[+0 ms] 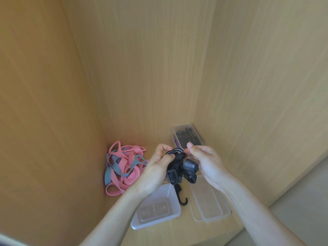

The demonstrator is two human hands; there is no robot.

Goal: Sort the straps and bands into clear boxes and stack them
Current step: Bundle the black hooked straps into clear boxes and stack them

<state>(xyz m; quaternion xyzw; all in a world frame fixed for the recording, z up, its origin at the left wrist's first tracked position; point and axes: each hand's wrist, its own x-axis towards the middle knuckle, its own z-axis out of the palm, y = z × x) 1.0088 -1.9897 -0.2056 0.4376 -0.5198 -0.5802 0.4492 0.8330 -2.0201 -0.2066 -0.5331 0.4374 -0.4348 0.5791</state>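
Both hands hold a tangled bundle of black straps (179, 167) with buckles above the shelf. My left hand (156, 167) grips its left side and a black ring at the top. My right hand (204, 160) pinches the ring's right side. A black hook (182, 199) dangles from the bundle. Under my hands, an empty clear box (158, 208) sits to the left of a clear lid or box (209, 203). In the back corner is a clear box (188, 135) containing black straps. Pink and grey bands (124, 167) lie heaped on the left.
All of this sits inside a wooden cupboard, with a left wall (44, 121), a back wall (150, 77) and a right wall (266, 86) close around the shelf. The shelf's front edge runs at the lower right.
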